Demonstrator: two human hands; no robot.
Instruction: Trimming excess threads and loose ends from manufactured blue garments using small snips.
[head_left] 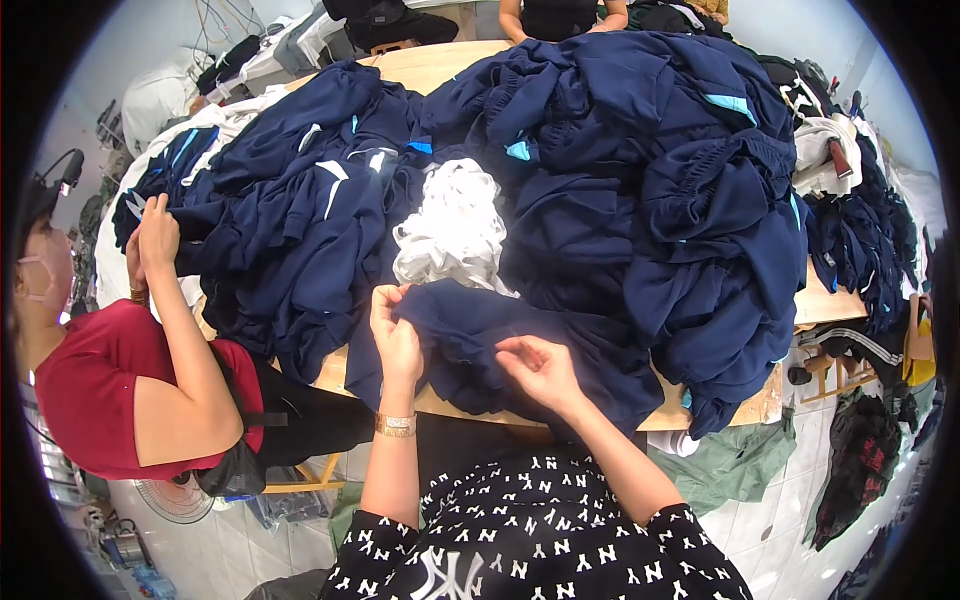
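My left hand (398,345), with a gold band at its wrist, pinches the upper edge of a navy blue garment (465,320) and holds it up over the table's near edge. Over the same cloth is my right hand (545,372), thumb and fingertips drawn together in a pinch. Whatever lies between those fingertips is too small to make out. Just beyond the held garment sits a heap of white strips or bands (450,225).
Navy garments (700,220) with light blue accents pile up on the right, and more navy garments (290,220) on the left. They cover much of the wooden table (435,58). At left, a person in a red top (130,390) handles cloth. Another person (563,15) sits across.
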